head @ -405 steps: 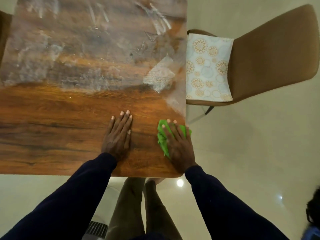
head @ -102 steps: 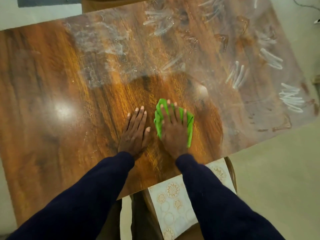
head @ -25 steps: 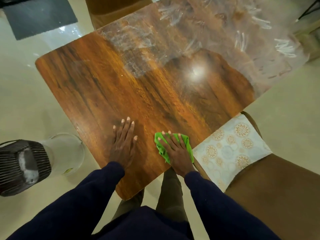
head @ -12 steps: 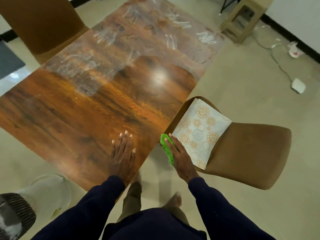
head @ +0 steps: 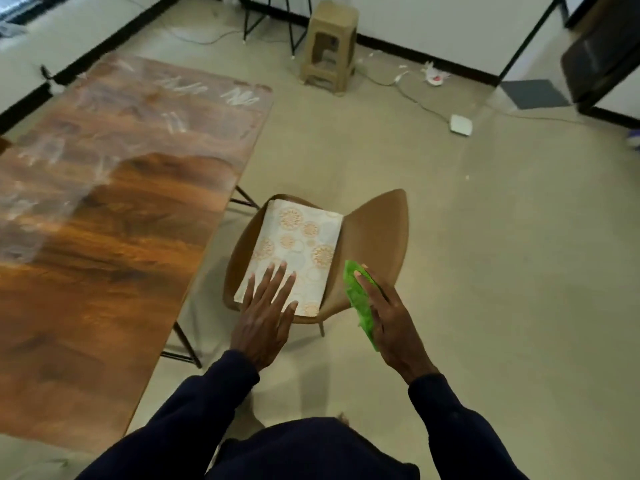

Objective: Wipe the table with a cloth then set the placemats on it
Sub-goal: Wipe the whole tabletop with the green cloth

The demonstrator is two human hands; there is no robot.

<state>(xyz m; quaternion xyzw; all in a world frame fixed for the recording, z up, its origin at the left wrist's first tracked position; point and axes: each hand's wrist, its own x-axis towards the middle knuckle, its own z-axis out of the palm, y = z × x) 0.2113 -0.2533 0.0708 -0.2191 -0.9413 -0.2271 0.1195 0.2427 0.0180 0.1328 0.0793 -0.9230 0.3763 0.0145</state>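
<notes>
The wooden table (head: 104, 244) fills the left of the view, its far half streaked with whitish smears. A pale placemat (head: 298, 244) with orange circle patterns lies on the seat of a brown chair (head: 374, 233) beside the table. My left hand (head: 266, 306) is spread flat, fingers apart, over the near end of the placemat; I cannot tell if it touches. My right hand (head: 388, 313) holds a green cloth (head: 360, 299) against its palm, just right of the placemat over the chair's edge.
A tan plastic stool (head: 329, 43) stands on the floor beyond the chair. Cables and a white adapter (head: 460, 124) lie on the floor to the right. Black stand legs (head: 266, 15) are at the back. The table's black legs (head: 183, 344) are near my left arm.
I have turned right, away from the table. My left hand left the tabletop and now hovers over the placemat on the chair. My right hand carried the green cloth off the table edge.
</notes>
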